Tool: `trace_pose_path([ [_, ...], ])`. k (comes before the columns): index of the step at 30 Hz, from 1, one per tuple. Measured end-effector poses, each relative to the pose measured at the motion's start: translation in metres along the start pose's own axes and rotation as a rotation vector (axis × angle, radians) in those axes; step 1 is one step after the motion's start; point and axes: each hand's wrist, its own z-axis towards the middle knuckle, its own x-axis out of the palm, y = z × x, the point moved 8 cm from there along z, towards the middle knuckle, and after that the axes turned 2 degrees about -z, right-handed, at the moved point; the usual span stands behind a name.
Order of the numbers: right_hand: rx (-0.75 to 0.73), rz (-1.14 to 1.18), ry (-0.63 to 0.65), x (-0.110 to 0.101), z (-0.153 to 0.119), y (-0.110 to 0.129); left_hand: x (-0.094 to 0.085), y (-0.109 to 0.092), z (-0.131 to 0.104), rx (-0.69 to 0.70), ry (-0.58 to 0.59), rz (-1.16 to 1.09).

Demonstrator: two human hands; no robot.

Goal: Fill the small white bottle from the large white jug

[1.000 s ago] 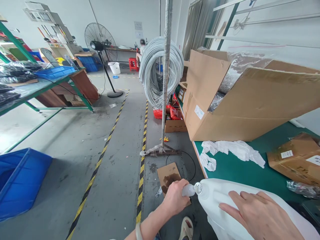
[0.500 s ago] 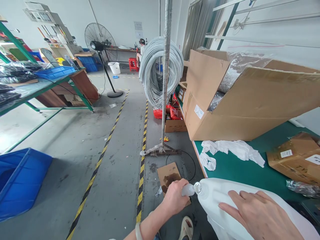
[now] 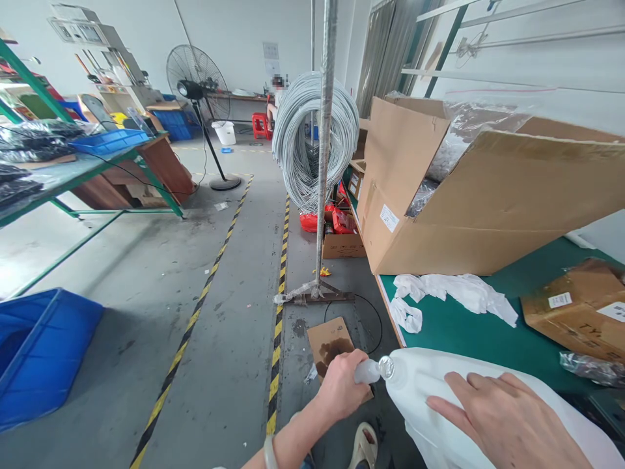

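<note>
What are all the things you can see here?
jug: one, white, tipped over the table edge
small bottle: one, clear, at the jug's mouth
table: one, green, right
big box: one, brown, on table
rags: white, on table
cable coil: grey, on pole
fan: one, black, back left
bin: one, blue, floor left
left hand: gripping small bottle
right hand: flat on jug
</note>
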Motion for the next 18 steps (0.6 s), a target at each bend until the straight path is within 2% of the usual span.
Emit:
trace_pose_path([
  [18, -0.054, -0.059, 0.002, -0.0005, 0.0028, 0.0061, -0.0002, 0.0019, -0.0003, 0.019, -0.015, -0.016],
])
